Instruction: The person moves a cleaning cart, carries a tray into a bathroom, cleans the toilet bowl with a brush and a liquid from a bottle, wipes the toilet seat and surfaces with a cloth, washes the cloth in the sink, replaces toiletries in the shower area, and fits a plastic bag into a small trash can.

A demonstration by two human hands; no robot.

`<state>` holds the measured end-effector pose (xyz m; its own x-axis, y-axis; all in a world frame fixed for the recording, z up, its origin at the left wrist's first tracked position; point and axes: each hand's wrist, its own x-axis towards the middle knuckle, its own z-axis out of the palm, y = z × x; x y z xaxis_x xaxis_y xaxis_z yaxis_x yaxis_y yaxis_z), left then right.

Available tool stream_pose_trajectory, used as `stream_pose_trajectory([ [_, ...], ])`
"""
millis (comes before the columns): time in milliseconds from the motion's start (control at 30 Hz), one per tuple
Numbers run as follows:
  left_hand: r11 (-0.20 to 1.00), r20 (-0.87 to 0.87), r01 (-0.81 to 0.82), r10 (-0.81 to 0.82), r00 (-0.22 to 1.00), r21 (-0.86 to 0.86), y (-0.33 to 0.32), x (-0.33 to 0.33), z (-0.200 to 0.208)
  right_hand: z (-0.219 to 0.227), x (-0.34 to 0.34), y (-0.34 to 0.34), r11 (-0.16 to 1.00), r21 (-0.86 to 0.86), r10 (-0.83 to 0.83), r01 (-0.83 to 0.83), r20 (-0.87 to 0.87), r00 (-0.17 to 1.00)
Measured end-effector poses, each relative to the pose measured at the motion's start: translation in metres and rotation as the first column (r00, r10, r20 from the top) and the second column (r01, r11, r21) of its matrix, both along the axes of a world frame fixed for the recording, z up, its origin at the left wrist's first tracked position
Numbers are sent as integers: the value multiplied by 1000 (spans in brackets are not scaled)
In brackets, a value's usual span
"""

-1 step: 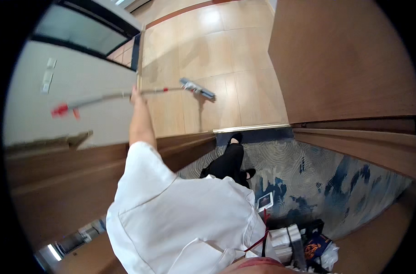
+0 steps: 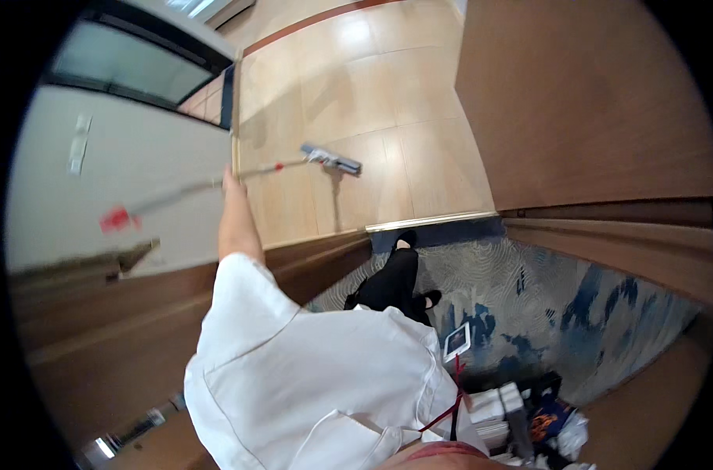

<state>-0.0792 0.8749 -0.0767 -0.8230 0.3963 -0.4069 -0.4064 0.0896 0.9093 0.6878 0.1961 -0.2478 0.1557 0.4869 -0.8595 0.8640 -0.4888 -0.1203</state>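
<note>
My left arm reaches out through a doorway, and my left hand [image 2: 231,180] is closed round the pole of a mop [image 2: 334,160]. The mop's flat grey head is over the light tiled floor [image 2: 372,94], to the right of my hand, with a dark shadow below it. Whether the head touches the tiles, I cannot tell. From my hand the pole also runs left, in front of the pale wall, to a blurred red handle end. My right hand is not in the picture.
A brown wooden door panel [image 2: 591,102] stands at the right. A metal threshold strip [image 2: 435,220] divides the tiles from patterned carpet [image 2: 513,305], where my feet are. Stacked white items [image 2: 493,411] and bags lie at the lower right. A badge [image 2: 456,342] hangs from my red lanyard.
The mop has shifted slightly: its head is a little lower and further left in view, and its red handle end sits lower and further right. My left hand keeps hold of the pole.
</note>
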Motion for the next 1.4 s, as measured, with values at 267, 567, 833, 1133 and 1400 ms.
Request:
stream_pose_trajectory([
  [267, 193, 88, 314, -711, 698, -930, -54, -68, -30, 58, -61, 135, 932, 324, 81, -162, 248, 965],
  [567, 158, 204, 875, -939, 276, -457, 66, 156, -103, 64, -153, 77, -218, 67, -875, 974, -455, -164],
  [833, -622, 301, 763, -772, -560, -176, -144, 545, -65, 31, -272, -105, -623, 180, -749, 761, -417, -514],
  [1133, -923, 157, 106, -174, -972, -370, -360, 709, -56, 10, -192, -118, -843, -8, -390, 538, -681, -620],
  [1400, -868, 356, 84, -287, -890, -489, -372, 767, -116, 67, 121, -61, -794, -37, -293, 607, -851, -435],
])
